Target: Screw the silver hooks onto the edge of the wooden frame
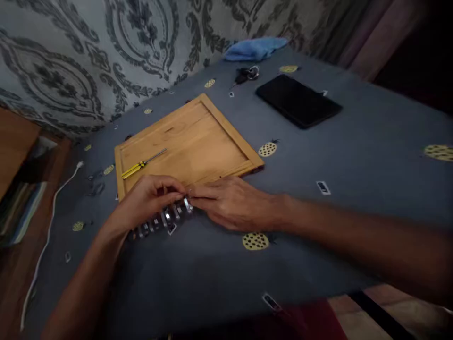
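Note:
A framed wooden panel [184, 137] lies on the table. Along its near edge is a row of several shiny, curved metal pieces [167, 218] that look like hooks. My left hand [153, 200] pinches with thumb and forefinger at the top of the rightmost curved metal piece [188, 205]. From the other side my right hand [235, 203] meets it, thumb and fingers pressed together at the same spot. Whatever small part may sit between the fingertips is too blurred to make out. A screwdriver [143, 164] with a yellow and black handle rests on the panel, left of its middle.
A dark tablet-like slab [299, 101] lies to the back right on the patterned grey tablecloth [371, 165]. Keys [246, 74] and a blue cloth [255, 49] are near the wall. A white cable [53, 212] runs along the left edge, beside a shelf with books [24, 215].

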Available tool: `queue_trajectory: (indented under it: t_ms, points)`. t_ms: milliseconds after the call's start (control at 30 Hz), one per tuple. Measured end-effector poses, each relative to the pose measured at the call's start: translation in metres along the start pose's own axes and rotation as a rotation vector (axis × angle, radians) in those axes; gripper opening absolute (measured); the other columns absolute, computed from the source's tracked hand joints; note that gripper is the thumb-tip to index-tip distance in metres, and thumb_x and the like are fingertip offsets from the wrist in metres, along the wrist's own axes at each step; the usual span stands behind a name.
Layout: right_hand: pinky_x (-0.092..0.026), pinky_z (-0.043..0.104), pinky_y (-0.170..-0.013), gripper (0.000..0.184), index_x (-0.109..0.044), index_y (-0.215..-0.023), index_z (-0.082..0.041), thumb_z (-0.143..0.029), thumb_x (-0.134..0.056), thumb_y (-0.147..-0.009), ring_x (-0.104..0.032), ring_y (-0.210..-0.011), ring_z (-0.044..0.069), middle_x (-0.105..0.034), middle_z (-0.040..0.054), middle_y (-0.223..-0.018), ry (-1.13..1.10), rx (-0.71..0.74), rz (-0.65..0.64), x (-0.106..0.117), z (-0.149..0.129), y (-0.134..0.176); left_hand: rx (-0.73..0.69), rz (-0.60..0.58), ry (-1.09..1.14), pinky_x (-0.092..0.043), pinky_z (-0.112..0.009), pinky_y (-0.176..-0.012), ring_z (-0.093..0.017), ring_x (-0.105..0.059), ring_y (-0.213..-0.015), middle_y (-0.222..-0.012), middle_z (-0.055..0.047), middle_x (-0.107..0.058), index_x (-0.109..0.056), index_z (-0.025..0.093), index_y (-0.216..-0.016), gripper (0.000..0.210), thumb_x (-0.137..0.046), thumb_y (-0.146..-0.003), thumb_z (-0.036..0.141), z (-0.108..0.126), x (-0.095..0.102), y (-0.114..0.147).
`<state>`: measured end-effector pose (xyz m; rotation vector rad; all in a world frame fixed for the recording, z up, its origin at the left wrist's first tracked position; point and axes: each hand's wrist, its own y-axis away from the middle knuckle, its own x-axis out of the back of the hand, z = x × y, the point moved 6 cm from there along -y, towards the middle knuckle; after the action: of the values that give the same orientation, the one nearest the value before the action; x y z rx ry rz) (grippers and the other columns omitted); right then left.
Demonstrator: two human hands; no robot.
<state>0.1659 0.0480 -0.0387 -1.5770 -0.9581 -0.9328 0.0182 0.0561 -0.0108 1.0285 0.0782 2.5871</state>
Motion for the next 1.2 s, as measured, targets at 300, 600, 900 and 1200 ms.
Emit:
queue_trajectory:
  t_ms: [300,600,900,1200]
  points:
    - [-0.056,0.036,-0.069,0.031,-0.063,-0.118,-0.007,-0.010,-0.041,-0.096,-0.068,-0.094,0.023,-0.069,0.0134,-0.116,-0.035,-0.004,0.008,0.0002,0.0005,0.0019,0.007,-0.027,-0.015,-0.046,-0.021,-0.064,-0.011,-0.063,-0.070,-0.080,-0.001,-0.073,-0.074,0.018,-0.087,0.014,-0.063,-0.084,0.026,-0.0039,-0.0025,0.0018]
    - [-0.056,0.035,-0.069,0.032,-0.063,-0.121,-0.008,-0.011,-0.043,-0.096,-0.068,-0.096,0.022,-0.069,0.0134,-0.119,-0.028,0.007,0.017,0.0014,-0.0003,0.0021,-0.058,-0.025,-0.051,-0.044,-0.021,-0.061,-0.010,-0.058,-0.065,-0.073,0.001,-0.069,-0.070,0.017,-0.083,0.012,-0.062,-0.086,0.025,-0.0024,-0.0040,0.0010]
    - [-0.057,0.035,-0.071,0.033,-0.062,-0.121,-0.008,-0.009,-0.041,-0.096,-0.068,-0.096,0.021,-0.069,0.0132,-0.120,-0.021,0.023,0.043,0.0015,-0.0011,0.0018,-0.019,0.002,0.020,-0.042,-0.019,-0.058,-0.009,-0.055,-0.062,-0.068,0.002,-0.067,-0.070,0.016,-0.077,0.012,-0.066,-0.082,0.026,-0.0038,-0.0060,-0.0014]
    - [-0.056,0.035,-0.070,0.031,-0.062,-0.121,-0.007,-0.010,-0.044,-0.096,-0.068,-0.095,0.022,-0.069,0.0129,-0.120,-0.027,0.027,0.046,0.0017,-0.0007,0.0027,0.019,-0.031,0.037,-0.045,-0.020,-0.062,-0.010,-0.060,-0.066,-0.074,0.000,-0.071,-0.073,0.017,-0.082,0.016,-0.064,-0.083,0.030,-0.0039,-0.0054,0.0012]
